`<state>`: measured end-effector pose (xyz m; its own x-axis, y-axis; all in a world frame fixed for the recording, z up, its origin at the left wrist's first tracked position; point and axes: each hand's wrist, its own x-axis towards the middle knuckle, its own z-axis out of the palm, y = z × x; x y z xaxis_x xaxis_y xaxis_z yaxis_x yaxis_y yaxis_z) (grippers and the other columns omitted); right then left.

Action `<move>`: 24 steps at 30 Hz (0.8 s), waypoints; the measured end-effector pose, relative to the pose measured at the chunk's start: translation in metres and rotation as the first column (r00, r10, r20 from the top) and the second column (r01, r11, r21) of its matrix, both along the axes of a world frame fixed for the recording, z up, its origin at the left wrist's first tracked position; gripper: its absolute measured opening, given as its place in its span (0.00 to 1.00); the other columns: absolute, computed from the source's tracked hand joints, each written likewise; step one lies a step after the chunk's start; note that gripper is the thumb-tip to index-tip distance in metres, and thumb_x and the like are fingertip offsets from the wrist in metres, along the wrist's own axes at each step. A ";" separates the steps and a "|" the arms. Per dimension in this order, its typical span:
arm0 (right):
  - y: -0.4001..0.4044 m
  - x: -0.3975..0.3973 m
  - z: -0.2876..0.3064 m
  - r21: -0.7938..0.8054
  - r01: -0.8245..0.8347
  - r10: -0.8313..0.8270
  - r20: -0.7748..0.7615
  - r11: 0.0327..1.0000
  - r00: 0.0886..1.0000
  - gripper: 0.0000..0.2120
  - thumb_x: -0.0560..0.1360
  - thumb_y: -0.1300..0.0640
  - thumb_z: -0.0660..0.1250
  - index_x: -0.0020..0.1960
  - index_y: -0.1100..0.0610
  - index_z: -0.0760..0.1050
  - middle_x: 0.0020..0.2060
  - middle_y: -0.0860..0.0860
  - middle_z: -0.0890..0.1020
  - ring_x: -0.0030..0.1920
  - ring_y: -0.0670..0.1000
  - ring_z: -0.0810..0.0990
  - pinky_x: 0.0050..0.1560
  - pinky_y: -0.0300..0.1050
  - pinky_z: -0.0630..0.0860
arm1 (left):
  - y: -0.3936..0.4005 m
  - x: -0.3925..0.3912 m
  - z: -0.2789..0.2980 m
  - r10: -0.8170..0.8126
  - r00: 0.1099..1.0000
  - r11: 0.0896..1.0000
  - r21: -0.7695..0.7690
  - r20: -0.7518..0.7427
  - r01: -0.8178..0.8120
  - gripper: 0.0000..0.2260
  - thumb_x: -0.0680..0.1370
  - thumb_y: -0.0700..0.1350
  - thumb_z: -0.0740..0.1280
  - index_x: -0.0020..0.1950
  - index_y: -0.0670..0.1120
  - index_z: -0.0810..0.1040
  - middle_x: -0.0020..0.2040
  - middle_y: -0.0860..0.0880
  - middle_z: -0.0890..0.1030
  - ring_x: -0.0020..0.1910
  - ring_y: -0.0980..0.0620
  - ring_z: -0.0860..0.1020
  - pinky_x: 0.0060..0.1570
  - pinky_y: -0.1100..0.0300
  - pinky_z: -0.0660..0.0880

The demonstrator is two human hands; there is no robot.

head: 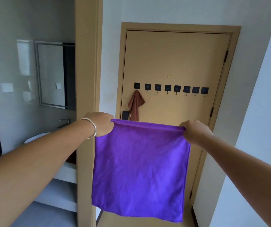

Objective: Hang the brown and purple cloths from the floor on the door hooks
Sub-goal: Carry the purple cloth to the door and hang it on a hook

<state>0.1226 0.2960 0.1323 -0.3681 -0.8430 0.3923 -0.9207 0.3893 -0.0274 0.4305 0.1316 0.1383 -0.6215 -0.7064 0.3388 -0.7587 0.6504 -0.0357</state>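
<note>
Head view. Brown cloth (136,106): already hung on the leftmost door hook (137,86).
Purple cloth (139,169): held up before the door (177,63), spread flat, top edge level from side to side, body hanging straight down.
Left hand (100,123), right hand (195,132): my grip pinches one top corner each.
Step in hand: hanging the purple cloth. Next, I judge: carry one corner up to a free hook (147,87); a hanging loop, if any, can't be made out.

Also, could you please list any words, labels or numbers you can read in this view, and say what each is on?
No text can be read.
Hook plates: each bears a faint pale mark, too small and blurred to read.
Purple cloth, brown cloth, door, mirror: no writing shows.
</note>
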 end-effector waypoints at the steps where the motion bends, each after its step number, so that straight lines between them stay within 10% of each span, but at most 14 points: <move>1: -0.016 -0.005 0.000 -0.004 0.006 -0.005 0.004 1.000 1.000 0.21 0.71 0.67 0.54 0.49 0.48 0.80 0.38 0.48 0.80 0.40 0.50 0.79 0.43 0.52 0.81 | -0.017 -0.006 -0.001 -0.005 1.000 1.000 0.000 -0.002 0.005 0.11 0.78 0.47 0.53 0.37 0.50 0.70 0.37 0.52 0.76 0.38 0.50 0.75 0.38 0.57 0.69; 24: -0.233 -0.232 0.006 -0.081 -0.078 0.084 0.074 0.994 0.994 0.25 0.70 0.67 0.52 0.55 0.48 0.80 0.46 0.49 0.79 0.44 0.53 0.76 0.39 0.44 0.73 | -0.217 -0.236 0.005 0.075 0.996 0.994 -0.084 0.044 -0.071 0.12 0.79 0.42 0.54 0.53 0.50 0.76 0.51 0.49 0.80 0.48 0.46 0.76 0.40 0.58 0.67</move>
<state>-0.1098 0.0627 0.1379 -0.3312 -0.8394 0.4309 -0.9432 0.3072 -0.1264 0.1944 -0.0857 0.1431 -0.5862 -0.7211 0.3693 -0.8001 0.5869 -0.1240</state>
